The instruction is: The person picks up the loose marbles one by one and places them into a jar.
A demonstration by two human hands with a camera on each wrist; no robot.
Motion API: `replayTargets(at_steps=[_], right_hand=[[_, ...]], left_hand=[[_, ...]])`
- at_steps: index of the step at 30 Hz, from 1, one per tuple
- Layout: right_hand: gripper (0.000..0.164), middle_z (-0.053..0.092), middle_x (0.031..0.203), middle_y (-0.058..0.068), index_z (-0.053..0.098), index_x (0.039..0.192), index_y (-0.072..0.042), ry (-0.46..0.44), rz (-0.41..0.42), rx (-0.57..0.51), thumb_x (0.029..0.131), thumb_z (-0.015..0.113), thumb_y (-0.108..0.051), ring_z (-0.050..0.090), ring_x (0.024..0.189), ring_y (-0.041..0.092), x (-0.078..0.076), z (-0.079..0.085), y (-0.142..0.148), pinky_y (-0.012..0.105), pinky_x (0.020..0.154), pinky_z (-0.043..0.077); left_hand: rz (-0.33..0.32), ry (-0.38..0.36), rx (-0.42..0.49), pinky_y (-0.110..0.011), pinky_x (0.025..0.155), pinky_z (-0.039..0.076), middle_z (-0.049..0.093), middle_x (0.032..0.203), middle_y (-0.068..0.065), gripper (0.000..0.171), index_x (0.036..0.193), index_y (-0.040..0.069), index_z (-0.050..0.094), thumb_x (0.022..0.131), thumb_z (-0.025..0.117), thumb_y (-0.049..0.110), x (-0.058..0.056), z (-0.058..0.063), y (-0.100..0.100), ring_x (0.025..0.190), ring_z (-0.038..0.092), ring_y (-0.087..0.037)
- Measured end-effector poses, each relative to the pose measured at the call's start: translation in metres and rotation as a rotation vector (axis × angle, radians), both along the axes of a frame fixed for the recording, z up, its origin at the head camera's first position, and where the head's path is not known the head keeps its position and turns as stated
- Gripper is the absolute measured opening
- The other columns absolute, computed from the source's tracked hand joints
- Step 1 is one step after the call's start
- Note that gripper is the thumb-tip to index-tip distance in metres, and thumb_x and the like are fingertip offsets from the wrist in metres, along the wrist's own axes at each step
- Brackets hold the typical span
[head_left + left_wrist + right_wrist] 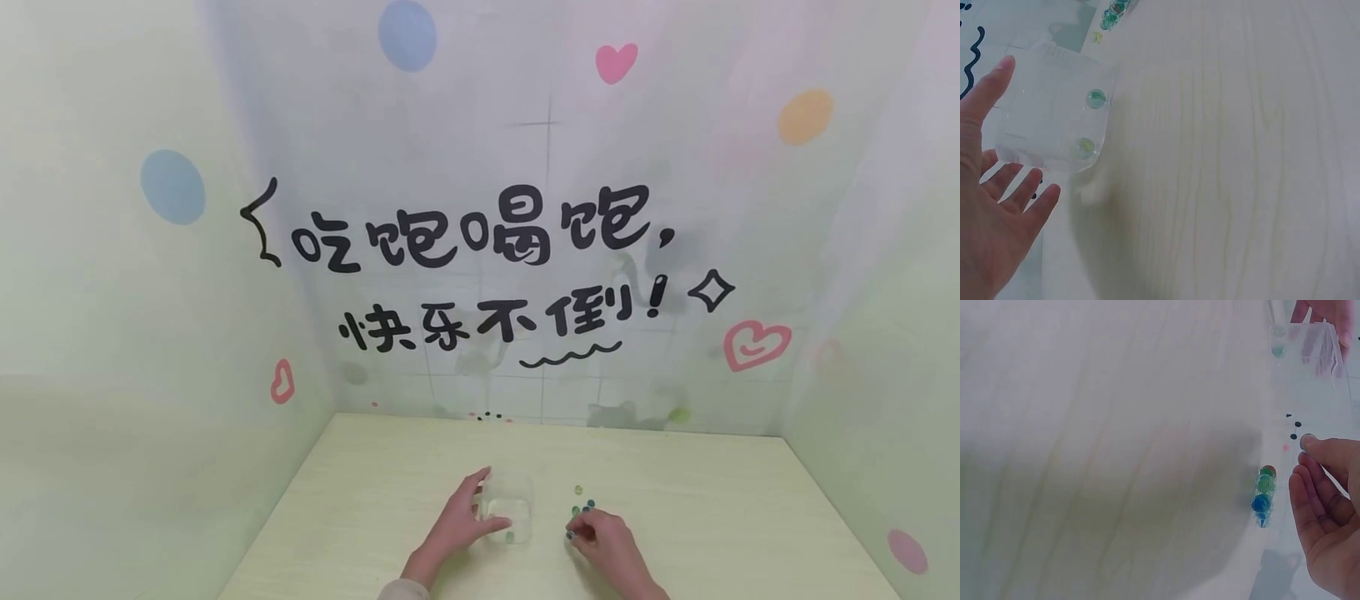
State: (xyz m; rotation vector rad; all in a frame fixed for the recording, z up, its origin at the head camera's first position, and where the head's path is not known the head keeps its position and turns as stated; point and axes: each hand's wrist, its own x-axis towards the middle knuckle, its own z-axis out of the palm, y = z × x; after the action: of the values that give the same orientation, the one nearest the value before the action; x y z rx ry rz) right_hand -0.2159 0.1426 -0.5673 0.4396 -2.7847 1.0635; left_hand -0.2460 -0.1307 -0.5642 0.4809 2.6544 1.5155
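Note:
A clear plastic box (510,507) stands on the table in front of me. Its side is held by my left hand (459,521), thumb towards the front and fingers along the left and far side. Two greenish glass marbles (1095,98) lie inside the box in the left wrist view. To the right of the box, my right hand (609,546) pinches a dark blue marble (570,536) between thumb and fingertips. Just beyond that hand lie several loose marbles, among them a green marble (578,490) and a blue marble (1260,503).
The pale wood-grain table (712,500) is enclosed by a printed back wall (465,167) and side walls. Black lettering, hearts and coloured dots decorate them. A gap of tabletop separates the box from the loose marbles.

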Motion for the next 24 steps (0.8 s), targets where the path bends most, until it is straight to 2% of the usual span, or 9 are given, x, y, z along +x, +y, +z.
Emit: replayTargets(at_steps=[7,13,24], right_hand=[[0.013,0.072,0.083,-0.005,0.073,0.088,-0.011,0.065,0.021,-0.039,0.080,0.077,-0.001,0.058,0.072,-0.003,-0.001,0.007,-0.006,0.014,0.064,0.052],[0.015,0.071,0.084,-0.006,0.072,0.089,-0.013,0.054,-0.002,-0.044,0.080,0.077,-0.002,0.058,0.073,-0.004,-0.006,0.014,-0.012,0.014,0.065,0.053],[0.014,0.072,0.085,-0.004,0.072,0.089,-0.012,0.045,0.002,-0.123,0.082,0.075,0.000,0.059,0.073,-0.003,-0.007,0.019,-0.019,0.014,0.065,0.054]], left_hand=[[0.039,0.066,-0.069,-0.064,0.112,0.038,0.039,0.154,-0.024,0.097,0.152,0.000,0.032,0.080,0.083,0.039,0.000,0.008,0.011,0.140,0.039,-0.047],[0.052,0.081,-0.130,-0.062,0.112,0.039,0.043,0.150,-0.023,0.093,0.149,-0.001,0.036,0.079,0.084,0.036,0.000,0.008,0.014,0.139,0.042,-0.045],[0.033,0.067,-0.062,-0.059,0.104,0.048,0.048,0.145,-0.017,0.085,0.147,0.005,0.040,0.080,0.083,0.035,-0.006,-0.002,0.010,0.130,0.051,-0.042]])
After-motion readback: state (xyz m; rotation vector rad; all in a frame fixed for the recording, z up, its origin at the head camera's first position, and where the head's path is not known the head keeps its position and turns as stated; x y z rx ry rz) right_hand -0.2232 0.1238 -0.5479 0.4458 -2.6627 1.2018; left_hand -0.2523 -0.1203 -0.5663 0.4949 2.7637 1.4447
